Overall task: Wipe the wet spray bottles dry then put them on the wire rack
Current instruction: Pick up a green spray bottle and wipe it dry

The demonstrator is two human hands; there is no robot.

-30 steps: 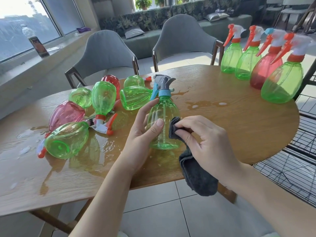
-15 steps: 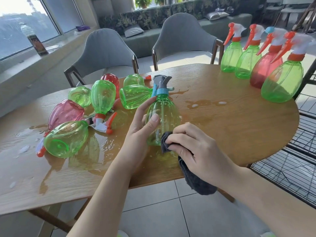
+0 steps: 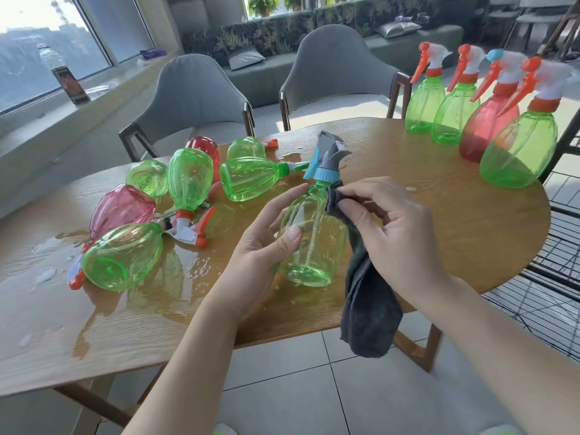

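Note:
A green spray bottle [image 3: 317, 233] with a blue collar and grey trigger stands upright near the table's front edge. My left hand [image 3: 266, 237] grips its body from the left, thumb across the front. My right hand [image 3: 389, 230] pinches a dark grey cloth [image 3: 367, 302] against the bottle's shoulder, just under the collar; the rest of the cloth hangs over the table edge. Several wet green and pink bottles [image 3: 125, 255] lie on their sides at the left. A row of upright bottles [image 3: 518, 146] stands at the right, by the black wire rack [image 3: 561, 277].
The wooden table [image 3: 439, 215] has puddles of water [image 3: 175, 271] across its left half. Two grey chairs [image 3: 201, 98] stand behind it. A dark bottle [image 3: 67, 80] stands on the window sill at the back left.
My right hand has carried the cloth up from the bottle's lower body to its shoulder. My left hand keeps its grip on the bottle.

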